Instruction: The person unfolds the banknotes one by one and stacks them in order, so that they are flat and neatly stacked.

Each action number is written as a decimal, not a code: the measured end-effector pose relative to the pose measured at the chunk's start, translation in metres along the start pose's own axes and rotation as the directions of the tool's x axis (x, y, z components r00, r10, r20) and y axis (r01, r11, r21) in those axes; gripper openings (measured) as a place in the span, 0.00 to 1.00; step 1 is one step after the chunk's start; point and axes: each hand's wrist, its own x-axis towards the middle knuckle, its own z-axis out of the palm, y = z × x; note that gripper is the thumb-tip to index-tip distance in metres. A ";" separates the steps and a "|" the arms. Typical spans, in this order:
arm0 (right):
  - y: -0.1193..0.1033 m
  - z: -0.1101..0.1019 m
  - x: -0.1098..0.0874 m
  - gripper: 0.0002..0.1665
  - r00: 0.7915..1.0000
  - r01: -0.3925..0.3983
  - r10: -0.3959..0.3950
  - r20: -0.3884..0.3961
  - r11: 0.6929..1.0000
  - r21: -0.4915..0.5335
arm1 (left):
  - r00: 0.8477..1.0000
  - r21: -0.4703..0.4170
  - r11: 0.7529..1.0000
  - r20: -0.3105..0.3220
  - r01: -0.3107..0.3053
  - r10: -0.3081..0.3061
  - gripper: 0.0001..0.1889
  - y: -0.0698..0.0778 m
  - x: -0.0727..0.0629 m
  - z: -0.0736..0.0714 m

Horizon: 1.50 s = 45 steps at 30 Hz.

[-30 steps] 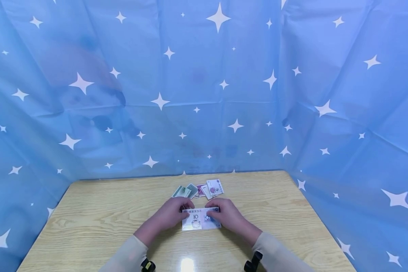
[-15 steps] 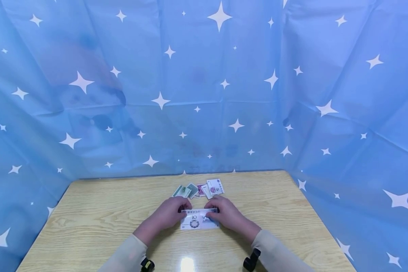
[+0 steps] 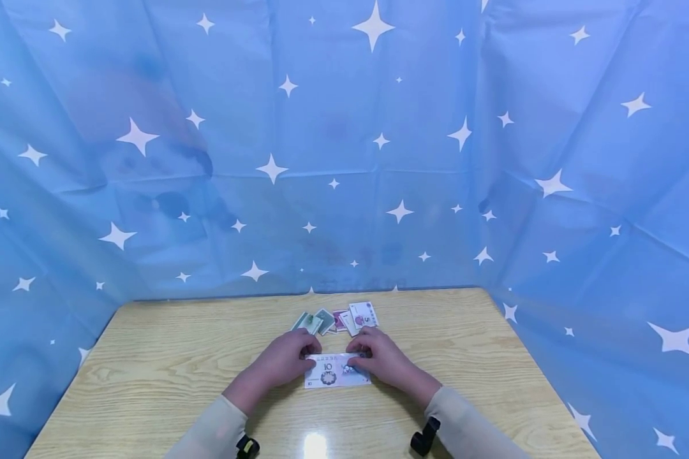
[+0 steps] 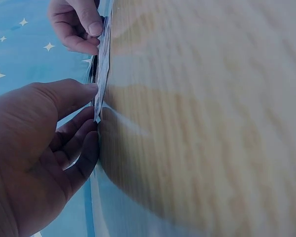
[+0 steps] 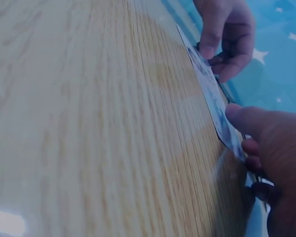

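A pale banknote (image 3: 337,371) printed with a 10 lies lengthwise low over the wooden table, numeral upright in the head view. At its left end my left hand (image 3: 281,360) pinches the upper corner, thumb on the face and fingers curled at the far edge. My right hand (image 3: 387,362) grips the upper right part the same way, its thumb over the print. In the left wrist view the note (image 4: 103,69) appears nearly edge-on between the left thumb and fingers. The right wrist view shows the note's face (image 5: 209,94) tilted, with both thumbs along its far side.
Just beyond my hands lie several notes: green ones (image 3: 310,322) on the left, a reddish one (image 3: 339,320) in the middle, and a white note marked 5 (image 3: 363,315) on the right. A blue star-patterned curtain (image 3: 344,223) hangs behind the table (image 3: 149,370).
The 10 note and both hands have shifted slightly left. My fingers sit a little farther up the table, and the bright glare on the note is gone. The other notes stay put.
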 end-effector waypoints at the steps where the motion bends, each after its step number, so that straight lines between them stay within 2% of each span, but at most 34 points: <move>1: 0.000 0.000 -0.001 0.07 1.000 0.000 0.000 -0.002 1.000 0.004 | 1.000 -0.004 1.000 0.001 0.000 0.000 0.10 0.001 0.000 0.000; 12: -0.001 -0.004 -0.004 0.07 0.998 -0.008 0.011 -0.059 0.999 0.047 | 1.000 0.013 1.000 -0.018 -0.013 0.013 0.08 0.006 0.002 -0.004; 18: 0.003 -0.007 -0.004 0.09 0.993 -0.038 0.043 -0.108 0.998 0.049 | 1.000 -0.035 0.999 -0.021 0.006 -0.007 0.07 0.006 0.010 -0.003; 26: 0.011 -0.019 0.002 0.20 0.975 -0.091 0.106 -0.193 0.992 0.083 | 0.998 -0.161 0.987 -0.058 -0.006 -0.003 0.06 0.011 0.034 -0.002; 33: 0.027 -0.035 0.016 0.24 0.967 -0.126 0.140 -0.214 0.989 0.077 | 0.989 -0.248 0.968 -0.125 0.043 -0.076 0.08 0.021 0.065 0.004; 35: 0.033 -0.041 0.023 0.27 0.967 -0.134 0.146 -0.210 0.988 0.072 | 0.987 -0.231 0.971 -0.136 0.057 -0.090 0.11 0.023 0.074 0.006; 39: 0.042 -0.051 0.035 0.37 0.975 -0.116 0.125 -0.186 0.992 0.055 | 0.986 -0.137 0.989 -0.147 0.063 -0.083 0.20 0.027 0.092 0.010; 45: 0.053 -0.060 0.048 0.49 0.988 -0.124 0.123 -0.098 0.992 0.004 | 0.991 0.005 0.998 -0.117 0.060 -0.059 0.32 0.031 0.109 0.017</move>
